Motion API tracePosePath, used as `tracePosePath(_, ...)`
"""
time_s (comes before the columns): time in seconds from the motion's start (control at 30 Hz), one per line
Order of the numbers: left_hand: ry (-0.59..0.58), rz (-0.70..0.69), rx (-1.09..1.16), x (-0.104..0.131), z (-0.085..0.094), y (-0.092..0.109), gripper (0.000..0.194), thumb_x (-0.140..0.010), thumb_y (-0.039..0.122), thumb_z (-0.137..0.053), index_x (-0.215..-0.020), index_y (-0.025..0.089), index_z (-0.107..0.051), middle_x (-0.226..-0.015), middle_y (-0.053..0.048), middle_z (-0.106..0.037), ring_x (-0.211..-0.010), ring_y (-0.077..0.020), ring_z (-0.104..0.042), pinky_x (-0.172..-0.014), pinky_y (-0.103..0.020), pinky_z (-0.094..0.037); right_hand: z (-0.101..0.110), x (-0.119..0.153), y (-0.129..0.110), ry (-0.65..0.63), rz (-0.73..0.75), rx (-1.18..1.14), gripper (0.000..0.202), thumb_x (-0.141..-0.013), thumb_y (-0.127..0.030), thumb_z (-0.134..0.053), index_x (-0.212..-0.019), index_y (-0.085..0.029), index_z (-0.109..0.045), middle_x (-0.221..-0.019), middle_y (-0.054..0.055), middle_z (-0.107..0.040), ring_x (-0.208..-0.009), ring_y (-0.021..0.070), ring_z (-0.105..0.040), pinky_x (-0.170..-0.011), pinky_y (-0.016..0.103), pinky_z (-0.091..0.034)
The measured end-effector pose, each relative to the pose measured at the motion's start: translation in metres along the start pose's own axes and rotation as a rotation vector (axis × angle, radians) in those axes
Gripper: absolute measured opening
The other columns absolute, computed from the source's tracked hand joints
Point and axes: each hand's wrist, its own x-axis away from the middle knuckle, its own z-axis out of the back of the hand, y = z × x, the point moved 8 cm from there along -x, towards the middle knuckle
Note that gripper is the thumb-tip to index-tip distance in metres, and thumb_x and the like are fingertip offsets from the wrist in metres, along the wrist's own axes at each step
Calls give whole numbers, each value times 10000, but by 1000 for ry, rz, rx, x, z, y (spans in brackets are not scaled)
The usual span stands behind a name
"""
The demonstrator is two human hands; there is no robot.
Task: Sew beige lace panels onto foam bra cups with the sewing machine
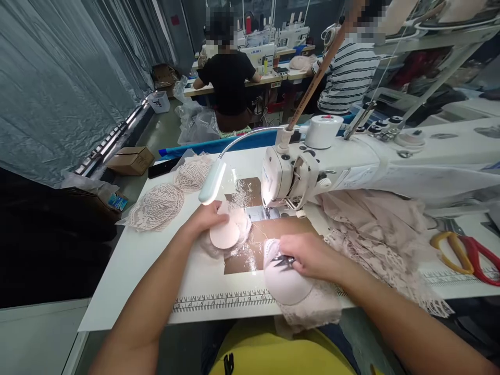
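Left of the sewing machine's needle, my left hand [211,216] is closed on the edge of a pale pink bra cup [224,233] with lace around it. My right hand [310,254] holds small thread snips [284,261], their blades pointing left. Those snips lie over a second padded bra cup [287,286], whose lace hangs past the table's front edge. Whether my right fingers also grip this cup's lace, I cannot tell. The white sewing machine [291,172] stands just beyond both hands, and its needle area is lit by a small lamp [213,182].
Lace cups [158,207] and a dark phone [163,167] lie at the table's left. Gathered pink lace fabric [375,224] sits under the machine arm, with yellow- and red-handled scissors [469,255] to the right. A printed ruler [222,301] runs along the front. Two people sit beyond.
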Motion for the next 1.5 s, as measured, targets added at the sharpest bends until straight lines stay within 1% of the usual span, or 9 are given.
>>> tracePosePath(0.17, -170, 40, 308, 26, -24, 0, 397, -750, 457, -660, -919, 99, -688, -899, -132, -709, -801, -270, -660, -663, -341, -515, 27, -4, 17, 165, -156, -394, 204, -839, -219, -499, -947, -183, -668, -978, 78, -670, -888, 213, -605, -757, 329, -469)
tracePosePath(0.27, -225, 56, 469, 33, -34, 8, 405, -729, 447, -692, -932, 96, -692, -906, -123, -709, -800, -255, -653, -669, -315, -507, 21, -22, 17, 219, -260, -655, 484, -797, -414, -607, -1228, -198, -583, -1216, 108, -613, -1069, 259, -575, -879, 377, -462)
tracePosePath(0.4, -282, 34, 514, 37, -39, 13, 383, -729, 402, -695, -964, 101, -670, -918, -111, -701, -799, -234, -647, -687, -304, -504, 11, -47, 4, 279, -218, -763, 292, -774, -374, -620, -966, -159, -667, -939, 70, -672, -851, 222, -609, -745, 336, -480)
tracePosePath(0.57, -346, -37, 283, 42, -34, 14, 525, -739, 311, -668, -1234, 187, -549, -1117, -100, -644, -924, -240, -635, -760, -322, -507, -2, -54, -2, 257, -153, -856, 271, -831, -381, -560, -662, -172, -525, -629, -29, -485, -596, 118, -456, -543, 250, -375)
tracePosePath(0.77, -152, -263, -84, 45, -33, 43, 677, -668, 422, -740, -1282, 221, -537, -1327, -90, -525, -1197, -286, -484, -1018, -384, -375, -4, -51, -6, 193, -84, -962, 250, -859, -357, -545, -693, -170, -551, -623, -31, -479, -599, 115, -453, -559, 252, -394)
tracePosePath(1.03, -297, -160, 208, 36, -64, 36, 237, -721, 366, -702, -781, 152, -618, -760, 3, -605, -704, -127, -532, -636, -223, -405, 3, -47, -6, 246, -65, -979, 181, -844, -305, -579, -930, -161, -646, -897, 37, -654, -859, 184, -599, -774, 305, -482)
tracePosePath(1.23, -434, -30, 344, 38, -74, 25, 261, -711, 381, -712, -708, 128, -649, -663, 6, -564, -627, -108, -487, -579, -216, -356, 7, -43, 5, 311, -75, -902, 260, -857, -351, -573, -1042, -175, -619, -998, 62, -670, -927, 195, -626, -825, 318, -494)
tracePosePath(1.37, -431, -4, 376, 39, -73, 26, 253, -717, 379, -706, -726, 126, -692, -627, 3, -563, -611, -112, -477, -582, -227, -359, 13, -40, 11, 283, -48, -782, 320, -908, -383, -494, -1110, -180, -635, -899, 51, -694, -874, 189, -644, -823, 332, -496)
tracePosePath(1.5, -457, -23, 401, 39, -76, 29, 273, -725, 389, -686, -664, 123, -677, -579, 14, -514, -576, -105, -433, -554, -232, -332, 19, -40, 8, 217, -25, -764, 280, -855, -338, -576, -1064, -182, -677, -1067, 68, -695, -1012, 217, -629, -897, 351, -479)
